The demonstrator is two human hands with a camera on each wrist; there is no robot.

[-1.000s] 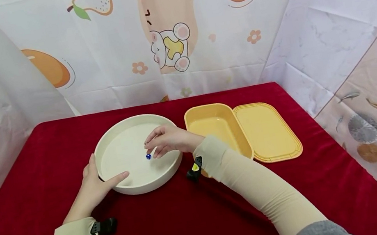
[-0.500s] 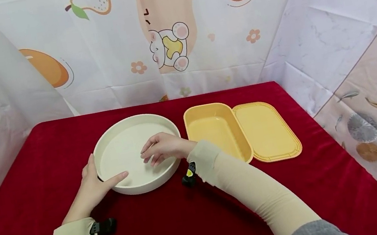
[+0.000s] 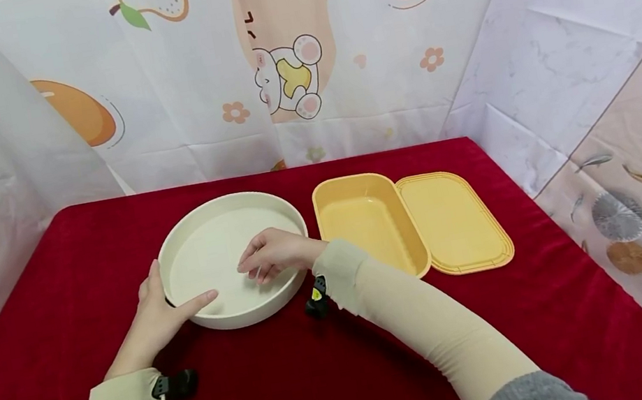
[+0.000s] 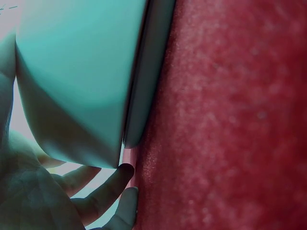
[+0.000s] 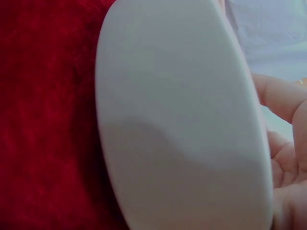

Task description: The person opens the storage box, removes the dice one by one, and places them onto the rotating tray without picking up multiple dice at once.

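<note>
A round cream tray (image 3: 204,262) with a low wall stands on the red cloth. My left hand (image 3: 156,319) holds its near left side, thumb over the rim and fingers along the outer wall. In the left wrist view, those fingers (image 4: 103,194) reach round the wall near its bottom edge. Over the tray's right half hangs my right hand (image 3: 278,251), fingers bent and fingertips low near the tray floor. The small blue bead is out of sight; whether the fingertips hold it cannot be seen. In the right wrist view the tray wall hides the fingertips.
To the right of the tray stands a yellow rectangular box (image 3: 363,221) without its lid. A flat yellow lid (image 3: 455,220) lies against its right side. A patterned curtain (image 3: 185,109) hangs behind the table's far edge.
My right hand has moved slightly left and down over the tray. The blue bead, visible by its fingers a second ago, has gone from view. The left hand stays on the rim.
</note>
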